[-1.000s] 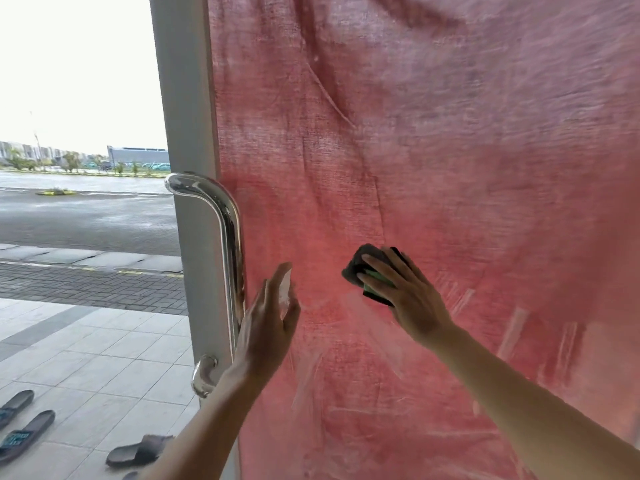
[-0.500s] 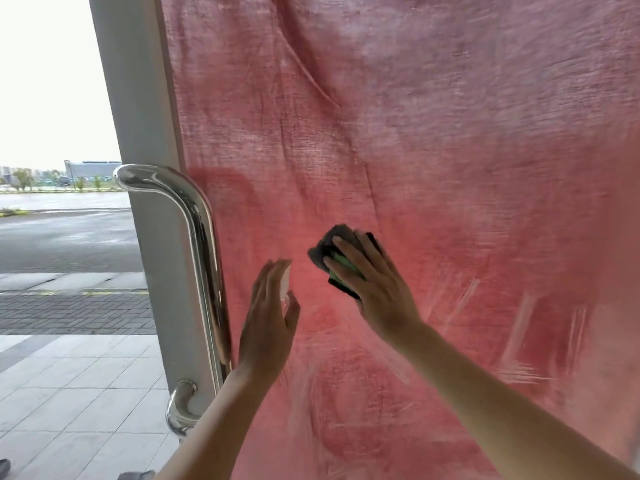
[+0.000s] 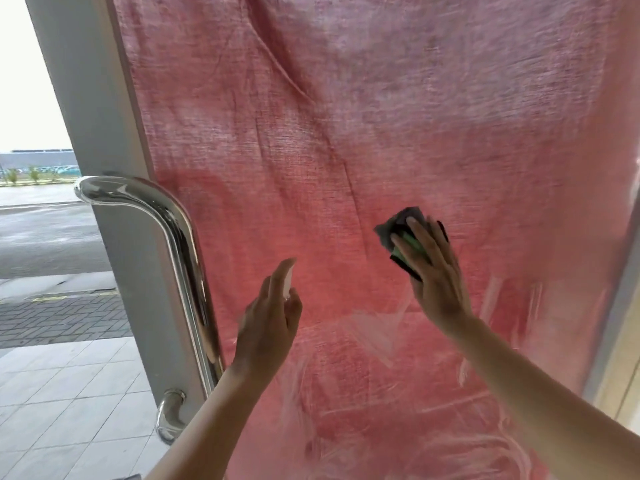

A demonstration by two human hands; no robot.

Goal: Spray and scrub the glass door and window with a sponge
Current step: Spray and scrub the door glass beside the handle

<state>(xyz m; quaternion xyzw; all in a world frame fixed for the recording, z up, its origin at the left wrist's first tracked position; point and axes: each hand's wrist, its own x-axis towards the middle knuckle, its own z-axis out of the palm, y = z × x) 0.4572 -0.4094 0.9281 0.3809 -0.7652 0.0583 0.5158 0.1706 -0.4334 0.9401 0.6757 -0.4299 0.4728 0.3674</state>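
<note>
The glass door [image 3: 381, 133] fills the view, with a red cloth hanging behind the pane and pale wet smears across its lower part. My right hand [image 3: 433, 275] presses a green and dark sponge [image 3: 394, 226] flat against the glass at mid height, fingers stretched over it. My left hand [image 3: 268, 323] is raised lower left of the sponge, close to the pane, and grips a small white spray bottle [image 3: 288, 278]. Only the bottle's top shows above my fingers.
A curved chrome pull handle [image 3: 173, 230] runs down the grey door frame [image 3: 104, 133] just left of my left hand. Beyond the frame lie pale paving tiles [image 3: 69, 393] and a wet road [image 3: 41, 237]. A second frame edge [image 3: 616, 323] stands at the far right.
My right hand has slid the sponge to the right across the glass, away from the handle. My left hand has kept the spray bottle raised near the handle. The view has shifted right.
</note>
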